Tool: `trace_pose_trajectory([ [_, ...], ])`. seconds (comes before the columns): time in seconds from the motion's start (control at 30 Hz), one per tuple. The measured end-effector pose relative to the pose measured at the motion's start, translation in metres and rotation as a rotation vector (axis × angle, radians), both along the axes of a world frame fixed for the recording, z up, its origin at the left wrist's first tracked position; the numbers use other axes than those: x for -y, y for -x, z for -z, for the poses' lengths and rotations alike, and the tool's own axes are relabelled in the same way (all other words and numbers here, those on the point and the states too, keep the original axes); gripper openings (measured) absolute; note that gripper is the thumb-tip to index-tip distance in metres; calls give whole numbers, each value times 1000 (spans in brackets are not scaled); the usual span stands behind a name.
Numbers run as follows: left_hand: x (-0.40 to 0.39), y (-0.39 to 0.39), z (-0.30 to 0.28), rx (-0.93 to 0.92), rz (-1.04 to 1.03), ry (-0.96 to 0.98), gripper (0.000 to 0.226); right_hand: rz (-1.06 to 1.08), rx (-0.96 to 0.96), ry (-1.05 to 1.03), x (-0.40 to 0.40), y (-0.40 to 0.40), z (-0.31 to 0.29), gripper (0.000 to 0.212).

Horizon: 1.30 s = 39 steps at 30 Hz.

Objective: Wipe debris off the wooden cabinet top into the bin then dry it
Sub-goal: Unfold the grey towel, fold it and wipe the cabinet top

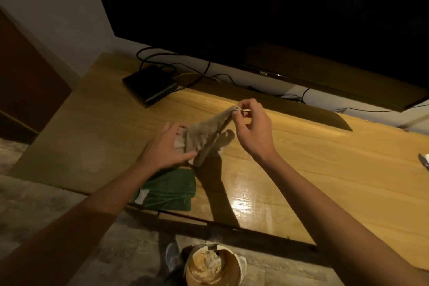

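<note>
Two cloths are lying in play, and the bin (212,267) is sitting nearest, on the floor below the front edge of the wooden cabinet top (301,169). Just in from that edge, a folded green cloth (170,190) is resting. Farther in, the left hand (166,146) is lying open against a beige cloth (204,139), while the right hand (251,127) is pinching its raised corner. Shaking it here risks scattering debris past the bin.
</note>
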<state>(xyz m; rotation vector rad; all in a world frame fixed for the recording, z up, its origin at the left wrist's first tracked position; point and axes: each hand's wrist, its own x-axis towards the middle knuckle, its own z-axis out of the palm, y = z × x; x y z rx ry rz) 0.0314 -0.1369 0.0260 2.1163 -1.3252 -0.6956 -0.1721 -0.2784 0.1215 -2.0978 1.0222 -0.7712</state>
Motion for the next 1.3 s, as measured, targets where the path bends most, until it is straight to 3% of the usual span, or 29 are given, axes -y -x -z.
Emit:
trace_pose_trajectory([
  [0.1,17,26,-21,-7,73,41,66,-39,55,67,-2,7,-37,6],
  [0.27,36,70,-52,-72,51,119,20,-38,126,195,6,35,-93,11],
  [0.43,51,113,-90,-392,138,164,36,-45,100,325,17,63,-136,20],
  [0.6,76,147,-114,-403,-60,242,10,-141,6,374,28,92,-166,23],
  [0.8,83,136,-154,-384,-27,352,30,-49,52,236,61,143,-183,20],
  [1.13,107,132,-222,-130,-25,532,22,-62,35,233,86,183,-191,19],
  [1.3,108,148,-227,127,180,617,27,-35,83,323,98,202,-214,14],
])
